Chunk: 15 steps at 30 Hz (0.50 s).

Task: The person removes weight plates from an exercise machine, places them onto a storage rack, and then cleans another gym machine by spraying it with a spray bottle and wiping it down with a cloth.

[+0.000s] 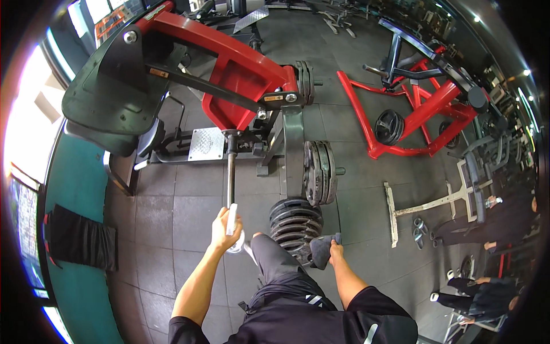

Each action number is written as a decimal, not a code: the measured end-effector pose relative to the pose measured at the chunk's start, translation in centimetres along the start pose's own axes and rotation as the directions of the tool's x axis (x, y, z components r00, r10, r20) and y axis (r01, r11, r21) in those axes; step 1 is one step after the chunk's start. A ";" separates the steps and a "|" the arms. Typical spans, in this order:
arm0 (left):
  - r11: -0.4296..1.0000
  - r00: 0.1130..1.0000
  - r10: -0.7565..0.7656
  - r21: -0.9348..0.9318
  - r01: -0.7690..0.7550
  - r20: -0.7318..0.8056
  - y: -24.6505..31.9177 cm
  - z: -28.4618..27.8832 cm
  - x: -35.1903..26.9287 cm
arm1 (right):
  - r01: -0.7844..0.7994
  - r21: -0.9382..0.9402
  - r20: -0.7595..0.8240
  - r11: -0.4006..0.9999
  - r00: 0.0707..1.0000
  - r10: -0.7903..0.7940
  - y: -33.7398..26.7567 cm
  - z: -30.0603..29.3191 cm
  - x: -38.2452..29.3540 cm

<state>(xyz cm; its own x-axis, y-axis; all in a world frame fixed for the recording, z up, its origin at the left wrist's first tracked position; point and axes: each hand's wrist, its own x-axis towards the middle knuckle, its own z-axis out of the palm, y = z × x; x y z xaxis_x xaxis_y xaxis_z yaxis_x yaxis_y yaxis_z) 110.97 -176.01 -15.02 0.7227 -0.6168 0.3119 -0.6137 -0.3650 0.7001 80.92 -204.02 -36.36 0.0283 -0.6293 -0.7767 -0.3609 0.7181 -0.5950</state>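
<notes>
Below the end of a metal bar (pixel 231 176) on a red and black weight machine (pixel 240 77), my left hand (pixel 226 230) grips a white bottle-like object (pixel 232 219); its exact kind is unclear, and a clear rounded part shows beneath the hand. My right hand (pixel 336 253) holds a dark grey cloth (pixel 323 250) beside a row of weight plates (pixel 296 223). More weight plates (pixel 320 172) hang on a peg of the machine's upright, above that row.
A red plate-loaded machine (pixel 408 116) stands at the upper right, with a white-framed bench (pixel 429 206) below it. Slippers (pixel 418 233) lie near a person in dark clothes (pixel 485 223). Another person (pixel 485 296) sits at the lower right. Black fabric (pixel 81 238) hangs at the left wall.
</notes>
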 end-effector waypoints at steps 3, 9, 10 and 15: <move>0.986 0.987 0.159 -0.061 -0.157 0.036 1.3 2.4 6.4 | 0.010 -0.032 -0.057 0.999 0.998 -0.011 0.5 1.7 0.2; 0.966 0.968 0.233 -0.140 -0.219 0.097 -0.2 7.7 18.9 | 0.008 0.127 -0.053 0.992 0.999 -0.002 -2.7 8.9 0.1; 0.974 0.977 0.188 -0.151 -0.171 0.105 -0.8 8.7 20.9 | -0.002 0.154 -0.052 0.988 0.999 0.010 -5.3 11.2 -1.5; 0.976 0.969 0.112 -0.210 -0.065 0.222 -3.6 14.7 30.5 | 0.024 0.402 -0.074 0.915 0.997 0.006 -12.5 18.6 -1.9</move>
<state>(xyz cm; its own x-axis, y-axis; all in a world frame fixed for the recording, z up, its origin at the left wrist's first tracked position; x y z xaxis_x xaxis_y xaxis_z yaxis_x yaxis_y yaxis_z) 130.55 -203.75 -17.50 0.5607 -0.7929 0.2384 -0.5790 -0.1698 0.7974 102.69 -206.35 -31.29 -0.0428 -0.6451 -0.7629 0.0448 0.7616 -0.6465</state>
